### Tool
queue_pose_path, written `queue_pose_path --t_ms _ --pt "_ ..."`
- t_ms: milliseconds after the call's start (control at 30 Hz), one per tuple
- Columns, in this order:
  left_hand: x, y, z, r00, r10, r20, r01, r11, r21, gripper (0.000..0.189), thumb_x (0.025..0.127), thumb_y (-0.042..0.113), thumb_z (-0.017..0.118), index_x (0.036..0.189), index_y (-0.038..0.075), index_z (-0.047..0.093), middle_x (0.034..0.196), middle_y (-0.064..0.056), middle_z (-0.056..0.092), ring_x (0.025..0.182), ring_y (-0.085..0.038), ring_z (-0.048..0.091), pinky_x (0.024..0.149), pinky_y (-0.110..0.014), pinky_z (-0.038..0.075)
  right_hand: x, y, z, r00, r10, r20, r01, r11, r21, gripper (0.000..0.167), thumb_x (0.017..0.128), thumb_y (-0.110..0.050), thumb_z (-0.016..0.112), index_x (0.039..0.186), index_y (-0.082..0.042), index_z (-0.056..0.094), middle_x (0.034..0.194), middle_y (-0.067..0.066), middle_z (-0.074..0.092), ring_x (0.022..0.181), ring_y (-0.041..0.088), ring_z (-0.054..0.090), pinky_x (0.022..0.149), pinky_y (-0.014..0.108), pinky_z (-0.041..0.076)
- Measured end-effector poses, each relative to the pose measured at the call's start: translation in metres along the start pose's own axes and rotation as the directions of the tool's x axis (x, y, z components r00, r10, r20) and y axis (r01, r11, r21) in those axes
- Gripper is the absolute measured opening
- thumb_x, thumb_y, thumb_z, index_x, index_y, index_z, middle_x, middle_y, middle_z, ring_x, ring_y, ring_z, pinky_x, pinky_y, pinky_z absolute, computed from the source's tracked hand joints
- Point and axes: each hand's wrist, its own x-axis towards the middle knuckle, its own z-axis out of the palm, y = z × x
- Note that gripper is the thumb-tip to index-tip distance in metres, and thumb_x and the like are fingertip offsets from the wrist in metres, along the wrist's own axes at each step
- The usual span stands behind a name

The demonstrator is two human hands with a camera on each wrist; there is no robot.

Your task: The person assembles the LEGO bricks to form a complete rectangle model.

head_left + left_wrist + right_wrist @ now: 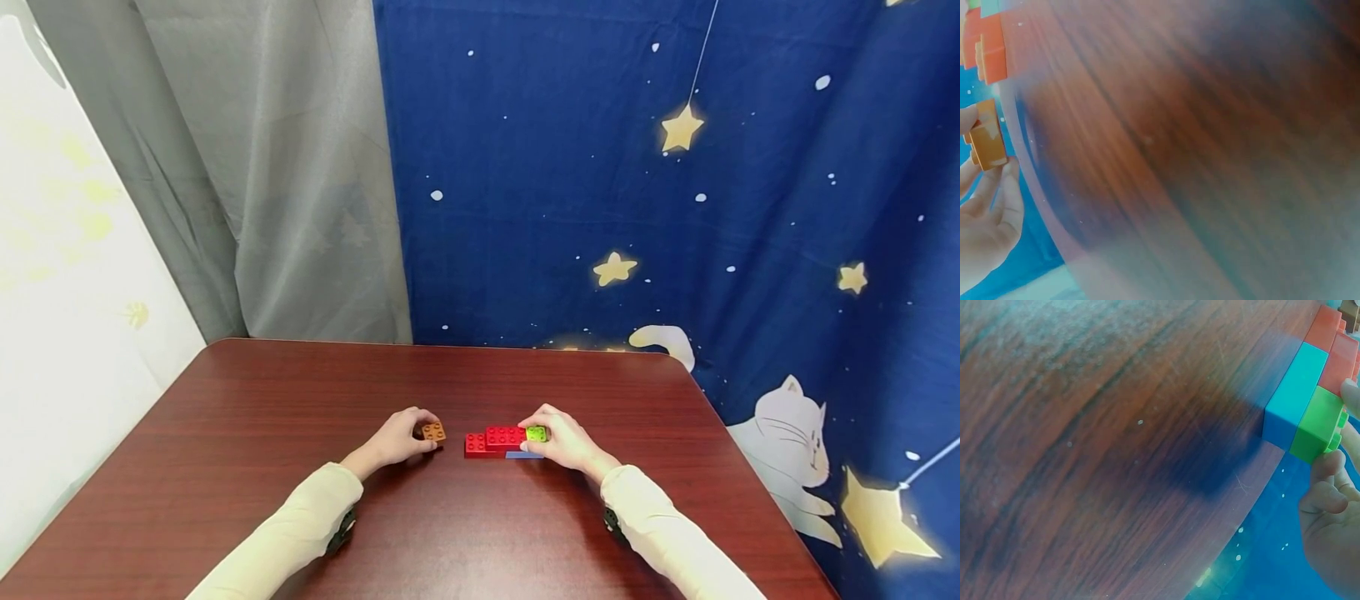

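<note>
My left hand (393, 438) pinches a small orange-brown toy brick (433, 431) between thumb and fingers; its studs face up in the head view. Just to its right stands a stack of joined bricks. Its lower layer is a red brick (474, 447) and a blue brick (1291, 394). On top sit another red brick (504, 436) and a lime-green brick (1319, 422). With its thumb on the near side and fingers on the far side, my right hand (567, 442) grips the stack's right end. A gap separates the orange-brown brick from the stack.
The bricks and hands are over a dark red wood-grain table (330, 383). Behind its far edge hang a grey curtain (322, 183) and a blue curtain (525, 167) with stars. A white surface (67, 292) stands along the left.
</note>
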Motion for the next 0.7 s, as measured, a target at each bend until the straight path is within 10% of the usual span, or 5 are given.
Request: queue_pose_path --t_ms 700 --pt "0.004 0.022 0.005 0.993 0.116 0.015 -0.116 0.993 0.007 0.030 0.075 0.015 0.069 0.102 0.006 0.060 0.087 0.001 0.053 0.080 -0.014 0.049 0.074 -0.033 0.041 -0.001 0.000 0.001 1.000 0.000 -0.011 0.000 1.000 -0.004 0.031 0.072 -0.025 0.074 0.099 -0.014 0.067 0.086 -0.008 0.052 0.069 0.008 0.045 0.059 0.024 0.039"
